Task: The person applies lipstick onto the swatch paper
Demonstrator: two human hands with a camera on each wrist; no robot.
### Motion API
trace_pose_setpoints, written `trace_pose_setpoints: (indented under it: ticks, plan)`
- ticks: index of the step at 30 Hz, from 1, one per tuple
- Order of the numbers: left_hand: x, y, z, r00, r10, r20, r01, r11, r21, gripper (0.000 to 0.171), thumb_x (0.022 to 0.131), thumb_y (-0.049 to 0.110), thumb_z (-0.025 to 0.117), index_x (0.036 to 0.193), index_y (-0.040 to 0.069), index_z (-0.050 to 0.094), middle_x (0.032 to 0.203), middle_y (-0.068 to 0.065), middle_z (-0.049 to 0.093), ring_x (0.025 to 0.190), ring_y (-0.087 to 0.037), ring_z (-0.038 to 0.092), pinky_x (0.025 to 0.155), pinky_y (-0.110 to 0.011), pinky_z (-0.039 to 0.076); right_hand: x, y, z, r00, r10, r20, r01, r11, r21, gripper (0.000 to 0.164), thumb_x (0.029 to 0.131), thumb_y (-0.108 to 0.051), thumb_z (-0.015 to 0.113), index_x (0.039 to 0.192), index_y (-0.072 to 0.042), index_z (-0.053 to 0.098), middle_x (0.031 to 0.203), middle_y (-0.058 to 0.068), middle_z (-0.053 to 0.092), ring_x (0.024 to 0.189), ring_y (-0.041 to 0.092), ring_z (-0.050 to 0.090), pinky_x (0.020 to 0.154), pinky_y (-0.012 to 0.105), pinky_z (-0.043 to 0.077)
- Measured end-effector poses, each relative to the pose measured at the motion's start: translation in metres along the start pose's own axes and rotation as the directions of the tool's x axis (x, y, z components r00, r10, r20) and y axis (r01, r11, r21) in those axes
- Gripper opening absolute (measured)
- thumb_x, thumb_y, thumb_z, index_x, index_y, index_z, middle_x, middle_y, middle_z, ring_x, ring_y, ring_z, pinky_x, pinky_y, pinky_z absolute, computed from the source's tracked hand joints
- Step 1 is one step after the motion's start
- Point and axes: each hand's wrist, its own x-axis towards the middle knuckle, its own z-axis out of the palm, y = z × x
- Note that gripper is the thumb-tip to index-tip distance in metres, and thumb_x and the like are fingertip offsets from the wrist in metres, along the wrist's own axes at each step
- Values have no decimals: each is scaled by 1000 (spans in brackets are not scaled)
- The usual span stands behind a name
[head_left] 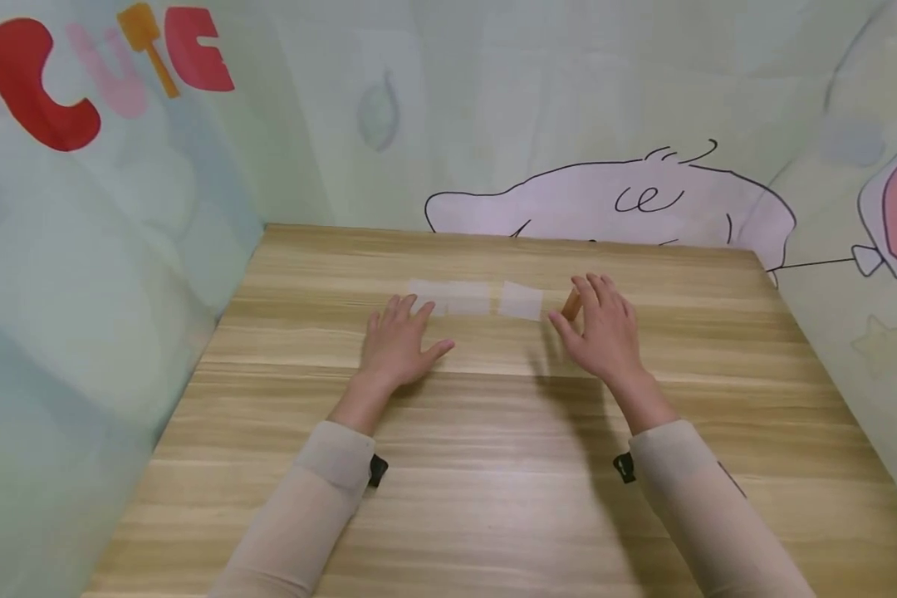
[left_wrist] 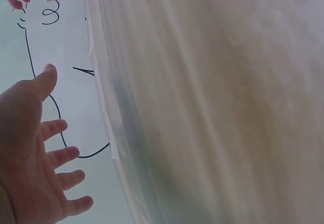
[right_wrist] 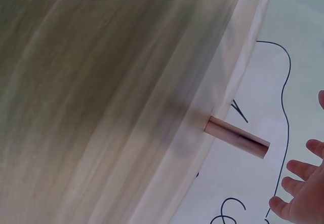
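Observation:
A small brown upright piece, like a short wooden stick or tube, stands on the table beside the right hand. In the right wrist view the brown piece shows a dark lengthwise line, and a gap separates it from the fingers. The right hand holds nothing; its fingers are loosely bent. To the left, the left hand is spread with thumb apart and nothing in it. Its fingertips overlap the leftmost of several flat whitish rectangles lying in a row on the table.
The wood-grain table ends at a back wall printed with a cartoon animal. More printed fabric hangs at the left and right sides. Dark straps show at both cuffs.

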Motion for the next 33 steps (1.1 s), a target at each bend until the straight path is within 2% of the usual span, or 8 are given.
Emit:
trace_pose_setpoints:
  ticks: [9,19,33]
  plan:
    - [4,1,3,1000,15,-2,-15,1000,-8,77,97,58,57,156,12,39,163,-18,27,152,-40,15,119,-64,14,3,7,2,1000,22,19,-22,1000,5,68,99,-41,63,150,-2,41,155,26,36,147,46,24,115,64,21]
    - [14,1,8,996,85,-35,-85,996,-1,71,99,54,58,153,12,43,159,-17,35,149,-37,26,117,-60,23,4,11,4,999,18,-42,-15,998,57,66,95,-33,71,145,1,45,147,24,46,136,44,42,110,65,30]
    - [23,16,12,987,155,-30,-157,986,-62,64,100,47,60,152,10,46,157,-16,39,147,-33,30,119,-56,23,5,21,9,998,49,-26,-47,996,82,64,95,-31,72,144,2,46,141,27,52,129,47,48,107,61,36]
